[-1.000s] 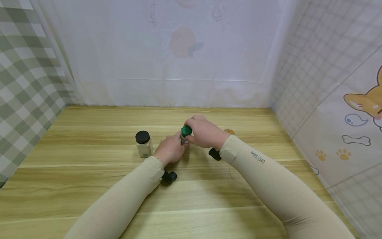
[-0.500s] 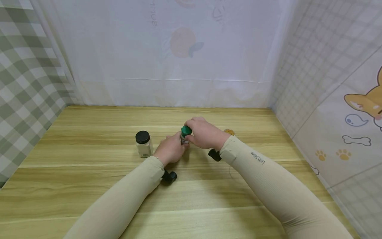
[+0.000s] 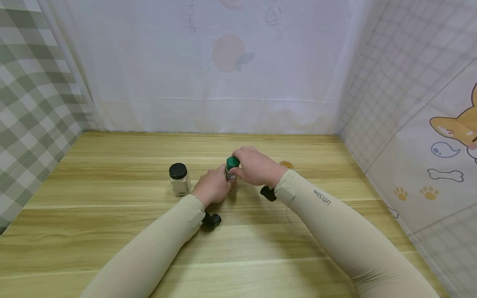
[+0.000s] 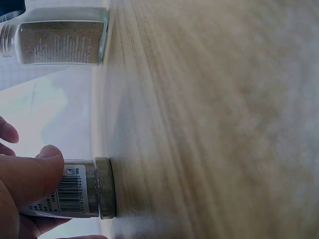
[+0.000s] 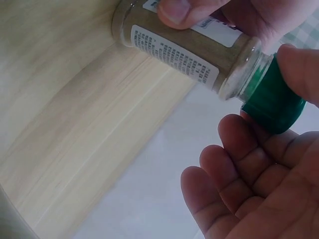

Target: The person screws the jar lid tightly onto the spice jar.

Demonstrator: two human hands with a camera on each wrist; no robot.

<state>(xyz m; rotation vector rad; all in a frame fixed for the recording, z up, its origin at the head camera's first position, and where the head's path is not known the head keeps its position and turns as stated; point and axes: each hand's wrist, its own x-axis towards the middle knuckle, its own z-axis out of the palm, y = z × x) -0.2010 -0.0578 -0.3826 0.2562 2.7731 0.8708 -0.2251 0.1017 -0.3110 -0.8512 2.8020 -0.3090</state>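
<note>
A small clear spice jar filled with brown-grey powder stands near the middle of the table, with a green cap on its neck. My left hand grips the jar's body from the left, its thumb beside the barcode label in the left wrist view. My right hand pinches the green cap between thumb and index finger. The other right fingers are loosely bent below the cap. Some clear glass neck shows between cap and jar shoulder in the right wrist view.
A black-capped jar of pale powder stands left of my left hand. Behind my right wrist shows a yellow-orange round top. A glass jar of brown powder fills the left wrist view's upper left. Black wrist devices stick out beneath the sleeves.
My right hand has shifted very slightly around the green cap. My left hand and the spice jar stay in place.
</note>
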